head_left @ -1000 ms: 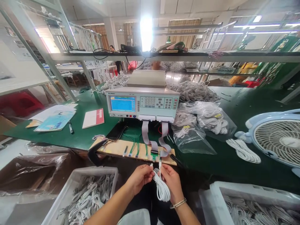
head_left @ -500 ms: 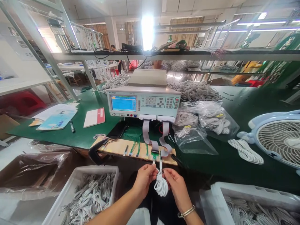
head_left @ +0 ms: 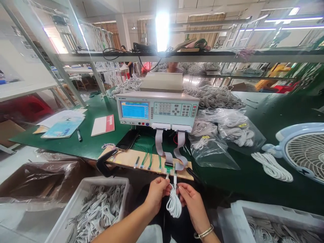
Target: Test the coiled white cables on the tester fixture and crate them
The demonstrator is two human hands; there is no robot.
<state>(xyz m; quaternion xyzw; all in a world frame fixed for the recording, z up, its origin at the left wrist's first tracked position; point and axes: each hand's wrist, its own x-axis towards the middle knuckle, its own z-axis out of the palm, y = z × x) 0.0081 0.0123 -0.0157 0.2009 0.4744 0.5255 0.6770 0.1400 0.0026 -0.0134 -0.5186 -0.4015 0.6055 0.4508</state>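
From where I stand, the coiled white cable (head_left: 174, 204) hangs between the two hands, just below the front edge of the wooden board (head_left: 131, 162) and the boxy tester (head_left: 162, 108). The left hand (head_left: 157, 193) pinches one end near the small green circuit board (head_left: 168, 168); the right hand (head_left: 192, 199) has its fingertips beside the other white plug (head_left: 175, 180), its grip unclear to me.

In front of the instrument (head_left: 174, 98), the left hand (head_left: 157, 192) pinches a coiled white cable (head_left: 174, 204) near one end; the right hand's (head_left: 191, 199) fingertips are at the other. A wooden board (head_left: 128, 163) lies between instrument and hands. Right of the instrument lie bagged cables (head_left: 235, 135); farther right stands a fan (head_left: 307, 150). Left of it lies a red-and-white booklet (head_left: 102, 126).
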